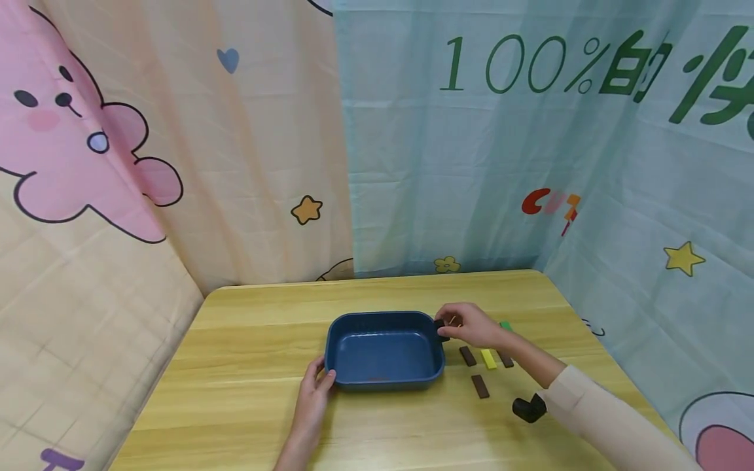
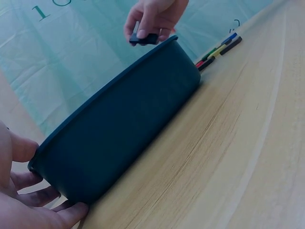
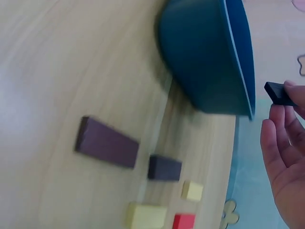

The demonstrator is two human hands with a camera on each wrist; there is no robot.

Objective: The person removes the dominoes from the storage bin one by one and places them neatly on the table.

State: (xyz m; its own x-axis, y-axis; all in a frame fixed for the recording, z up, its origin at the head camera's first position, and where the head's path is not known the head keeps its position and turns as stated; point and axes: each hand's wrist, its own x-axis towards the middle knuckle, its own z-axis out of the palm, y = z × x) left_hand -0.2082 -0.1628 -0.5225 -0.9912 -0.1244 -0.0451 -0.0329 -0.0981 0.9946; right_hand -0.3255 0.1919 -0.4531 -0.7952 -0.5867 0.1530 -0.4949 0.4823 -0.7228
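A blue rectangular baking dish (image 1: pixel 383 385) sits on the table, its inside facing up. At its front left corner my left hand (image 1: pixel 312 399) grips it, thumb at the rim and fingers against the outer wall (image 2: pixel 124 114). Just above the right rim, my right hand (image 1: pixel 474 326) pinches a small black block (image 3: pixel 279 94) between thumb and fingers. Beside the dish on the right lie a brown block (image 1: pixel 480 386), a dark block (image 1: pixel 468 356), a yellow block (image 1: pixel 488 358) and a green block (image 1: pixel 505 325), partly covered by the right arm.
Also among the loose blocks is a red block (image 3: pixel 184 221). A black device (image 1: pixel 529 409) is at the right sleeve. Printed curtains (image 1: pixel 412 196) hang behind and beside the wooden table (image 1: pixel 247 366).
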